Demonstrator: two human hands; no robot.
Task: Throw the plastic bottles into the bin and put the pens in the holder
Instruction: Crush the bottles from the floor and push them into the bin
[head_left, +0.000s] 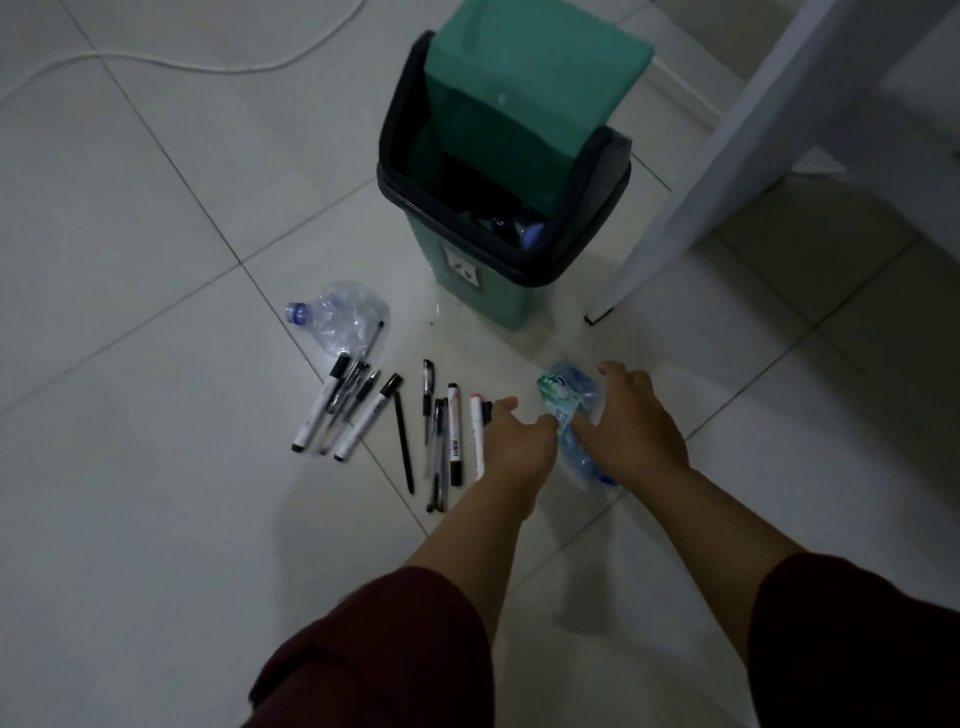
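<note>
A crushed plastic bottle with a green label (563, 395) lies on the tiled floor between my hands. My left hand (519, 434) is at its left side with fingers spread, thumb touching the label. My right hand (634, 421) arches over its right side, fingers apart. A second crushed clear bottle with a blue cap (343, 317) lies further left. Several black and white pens and markers (363, 410) are scattered on the floor left of my hands. The green bin (498, 296) stands beyond them, its swing lid (519, 93) tilted open, with a bottle inside. No pen holder is in view.
A white furniture leg (727, 156) slants down just right of the bin. A white cable (156, 57) runs across the floor at the far left. My dark red sleeves fill the bottom of the view.
</note>
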